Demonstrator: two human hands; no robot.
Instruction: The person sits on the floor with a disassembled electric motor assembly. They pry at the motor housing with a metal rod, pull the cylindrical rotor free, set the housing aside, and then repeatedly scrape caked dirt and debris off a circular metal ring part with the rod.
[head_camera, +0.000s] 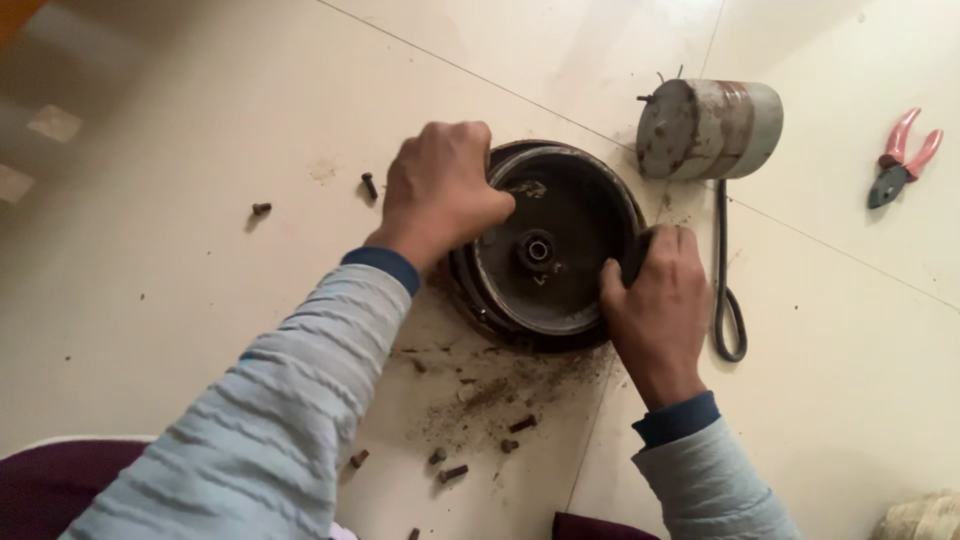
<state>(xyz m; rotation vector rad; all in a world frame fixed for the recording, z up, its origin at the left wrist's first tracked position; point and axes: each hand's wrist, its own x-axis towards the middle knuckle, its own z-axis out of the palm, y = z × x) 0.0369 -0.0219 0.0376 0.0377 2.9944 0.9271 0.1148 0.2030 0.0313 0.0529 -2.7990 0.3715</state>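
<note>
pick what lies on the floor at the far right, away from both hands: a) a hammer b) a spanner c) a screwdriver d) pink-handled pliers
d: the pliers with pink handles lie alone on the floor at the far right, beyond the grey cylinder, while the left hand and right hand grip the round disc.

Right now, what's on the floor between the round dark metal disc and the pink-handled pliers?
In the head view, a grey rusty metal cylinder and a black rubber loop.
</note>
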